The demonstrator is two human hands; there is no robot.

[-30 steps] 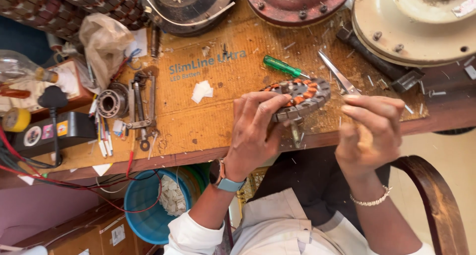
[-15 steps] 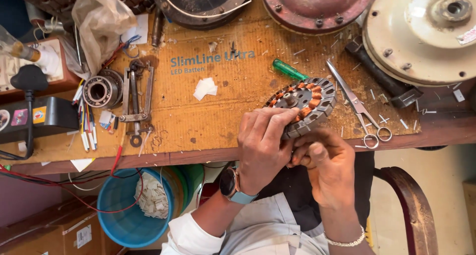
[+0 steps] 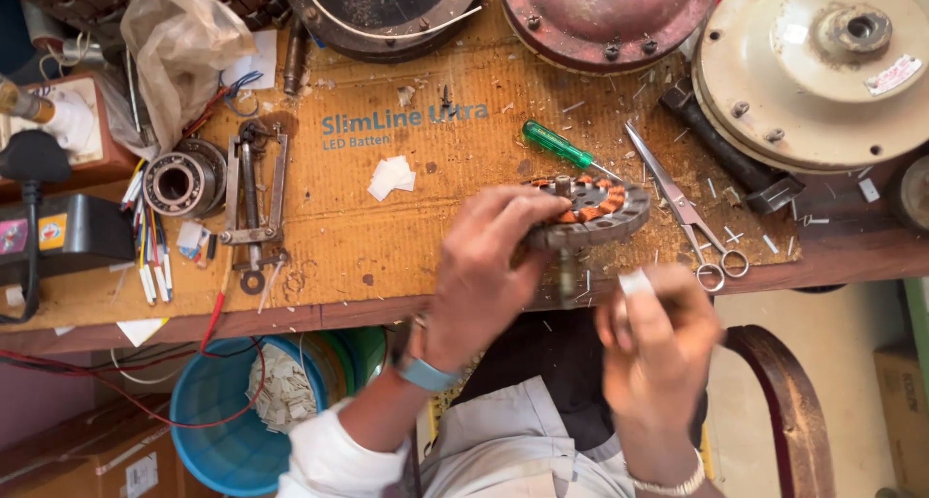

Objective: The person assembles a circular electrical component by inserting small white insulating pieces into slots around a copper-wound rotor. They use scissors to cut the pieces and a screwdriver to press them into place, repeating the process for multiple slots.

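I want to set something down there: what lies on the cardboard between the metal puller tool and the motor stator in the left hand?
In the head view, only a small white paper scrap lies between the puller and the stator held by the left hand; otherwise bare cardboard.

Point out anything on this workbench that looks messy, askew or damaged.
Small clippings are scattered over the cardboard mat around the scissors. The mat is stained and worn. The left hand holds the wound stator tilted off the bench edge. Nothing looks broken.

left hand (image 3: 489, 271): fingers curled, gripping | right hand (image 3: 658, 348): raised near chest, fingers pinched together, blurred
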